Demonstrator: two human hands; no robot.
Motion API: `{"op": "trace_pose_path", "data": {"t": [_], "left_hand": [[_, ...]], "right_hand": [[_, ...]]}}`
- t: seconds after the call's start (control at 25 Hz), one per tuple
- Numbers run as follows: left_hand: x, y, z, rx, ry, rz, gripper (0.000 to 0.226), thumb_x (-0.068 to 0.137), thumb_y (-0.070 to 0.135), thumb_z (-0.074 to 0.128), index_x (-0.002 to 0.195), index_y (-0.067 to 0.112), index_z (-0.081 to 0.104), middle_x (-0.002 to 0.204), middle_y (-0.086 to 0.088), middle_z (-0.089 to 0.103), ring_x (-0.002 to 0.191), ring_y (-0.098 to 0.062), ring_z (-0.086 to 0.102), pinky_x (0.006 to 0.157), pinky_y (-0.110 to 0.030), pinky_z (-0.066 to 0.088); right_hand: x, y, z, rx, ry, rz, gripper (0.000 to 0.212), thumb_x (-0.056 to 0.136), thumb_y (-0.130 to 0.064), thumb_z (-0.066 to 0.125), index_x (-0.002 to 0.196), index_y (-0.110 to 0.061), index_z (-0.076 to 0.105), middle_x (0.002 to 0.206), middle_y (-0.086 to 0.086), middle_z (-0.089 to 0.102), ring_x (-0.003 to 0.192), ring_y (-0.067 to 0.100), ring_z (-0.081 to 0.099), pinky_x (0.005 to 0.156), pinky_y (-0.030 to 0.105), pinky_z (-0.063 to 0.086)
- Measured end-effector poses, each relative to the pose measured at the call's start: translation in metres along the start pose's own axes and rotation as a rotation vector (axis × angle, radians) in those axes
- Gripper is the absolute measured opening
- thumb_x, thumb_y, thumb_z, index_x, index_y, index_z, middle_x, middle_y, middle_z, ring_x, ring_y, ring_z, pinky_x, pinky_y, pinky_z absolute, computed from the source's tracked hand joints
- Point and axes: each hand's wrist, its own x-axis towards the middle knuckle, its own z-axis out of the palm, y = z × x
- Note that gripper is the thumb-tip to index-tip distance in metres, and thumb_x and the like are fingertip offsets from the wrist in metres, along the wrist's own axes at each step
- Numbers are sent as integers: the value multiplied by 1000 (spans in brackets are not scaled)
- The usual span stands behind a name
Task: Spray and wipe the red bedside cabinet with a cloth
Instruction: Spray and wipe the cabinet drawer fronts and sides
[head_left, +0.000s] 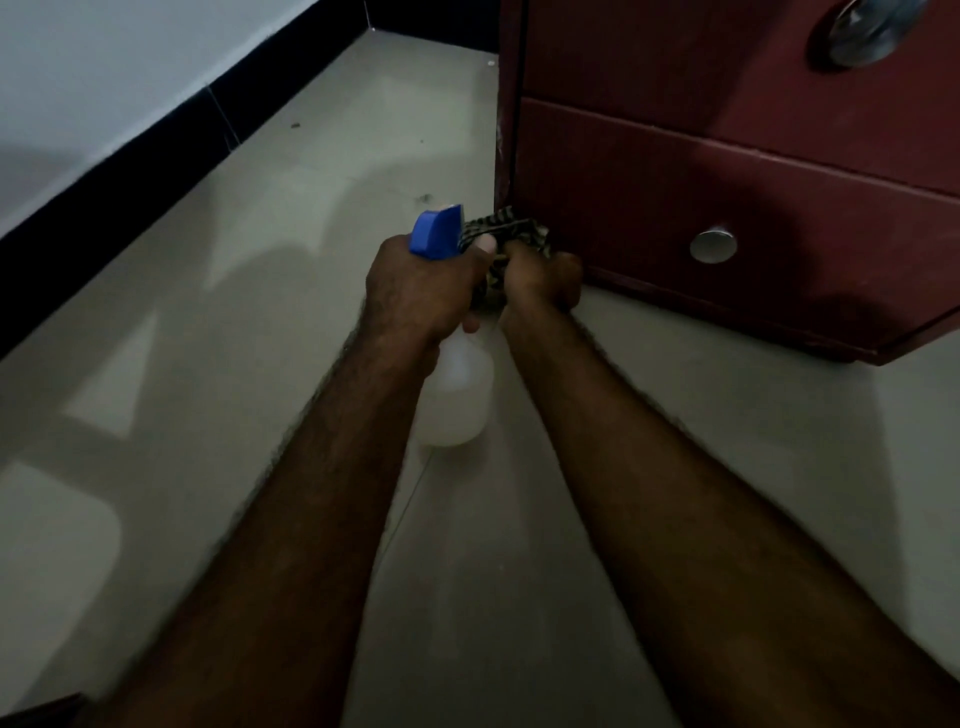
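Note:
The red bedside cabinet (727, 171) stands on the floor at the upper right, with two drawers and round metal knobs. My left hand (421, 291) grips a white spray bottle (460, 395) by its neck; its blue spray head (436, 231) points towards the cabinet's lower left corner. My right hand (543, 280) is closed on a dark patterned cloth (511, 231), bunched between both hands and close to the bottom drawer's left end. Most of the cloth is hidden by my fingers.
Pale tiled floor (260, 364) stretches left of the cabinet. A white wall with a black skirting board (156, 150) runs along the left and behind. The lower drawer's metal knob (713, 246) is right of my hands.

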Motion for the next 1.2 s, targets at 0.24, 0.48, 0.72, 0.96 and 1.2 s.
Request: {"op": "trace_pose_path", "data": {"t": [0.24, 0.48, 0.72, 0.96, 1.2], "left_hand": [[-1, 4, 0, -7, -1, 6, 26, 90, 43, 74, 83, 37, 49, 82, 2, 69, 52, -9, 67, 49, -22, 56], [-1, 8, 2, 2, -1, -3, 25, 90, 44, 73, 94, 28, 55, 86, -2, 70, 60, -14, 68, 51, -24, 57], [0, 7, -2, -21, 6, 7, 41, 90, 40, 74, 124, 20, 63, 85, 1, 71, 55, -13, 68, 48, -22, 54], [0, 8, -3, -36, 17, 17, 23, 89, 42, 75, 86, 33, 54, 83, 2, 71, 51, -9, 68, 47, -20, 52], [1, 11, -3, -34, 39, 24, 23, 89, 43, 75, 84, 35, 54, 86, 0, 72, 56, -10, 69, 45, -17, 50]], "right_hand": [[-1, 0, -5, -72, -39, -215, 36, 78, -20, 83, 106, -23, 61, 99, -5, 69, 87, 15, 69, 76, 32, 62], [3, 2, -9, -117, -25, -89, 50, 77, -21, 84, 121, -12, 63, 117, 8, 71, 101, 27, 71, 87, 44, 61], [-11, -7, 7, 51, 11, -117, 43, 74, -21, 87, 112, -15, 69, 103, 3, 74, 81, 15, 72, 71, 36, 65], [-19, -6, 6, 62, 11, -67, 40, 76, -19, 85, 113, -14, 70, 102, 3, 74, 75, 11, 69, 57, 23, 61], [-25, -9, 2, 147, 1, 52, 46, 76, -17, 86, 118, -11, 68, 108, 8, 75, 86, 22, 74, 72, 37, 65]]}}
